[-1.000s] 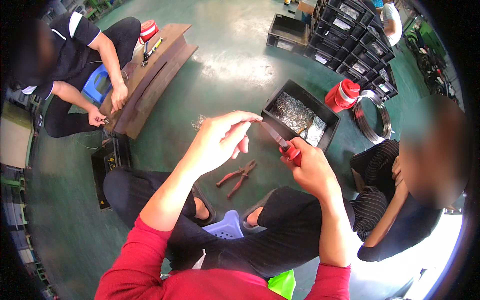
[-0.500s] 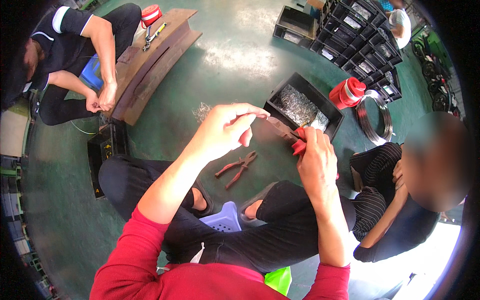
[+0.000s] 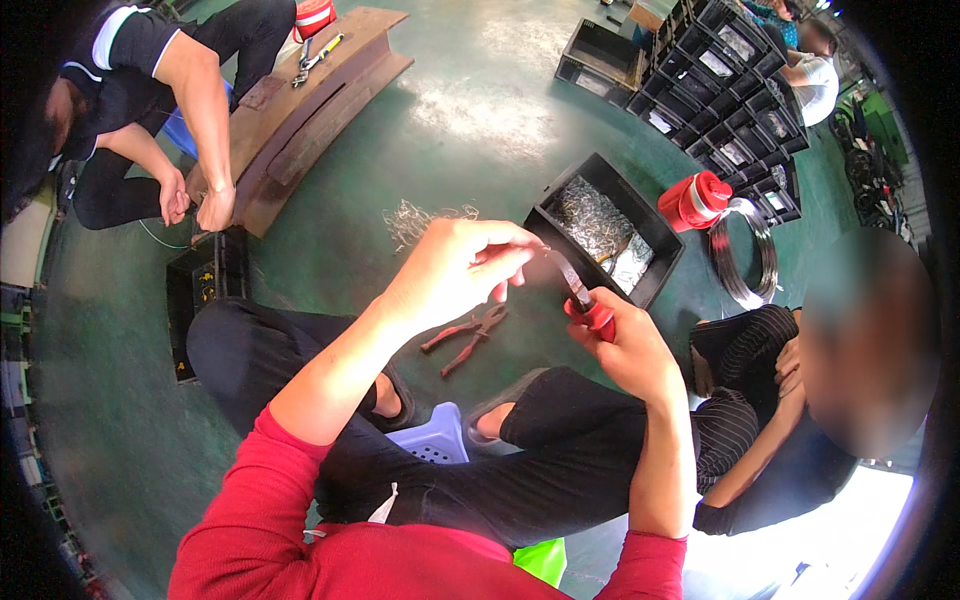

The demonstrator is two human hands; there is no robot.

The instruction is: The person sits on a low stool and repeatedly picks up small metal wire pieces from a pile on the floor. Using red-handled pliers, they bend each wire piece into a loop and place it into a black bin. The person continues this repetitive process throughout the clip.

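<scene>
The right hand (image 3: 632, 345) gripped red-handled pliers (image 3: 573, 284); the left hand (image 3: 455, 270) pinched a small, indistinct piece (image 3: 544, 249) by their tip.

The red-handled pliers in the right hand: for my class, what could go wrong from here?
1. The red-handled pliers in the right hand point straight at the left hand, their tip close to its bare fingers; a slip could pinch or scratch them.
2. The second pair of pliers lies open on the floor near the feet and might be kicked.
3. The loose wire tangle might snag or prick.
</scene>
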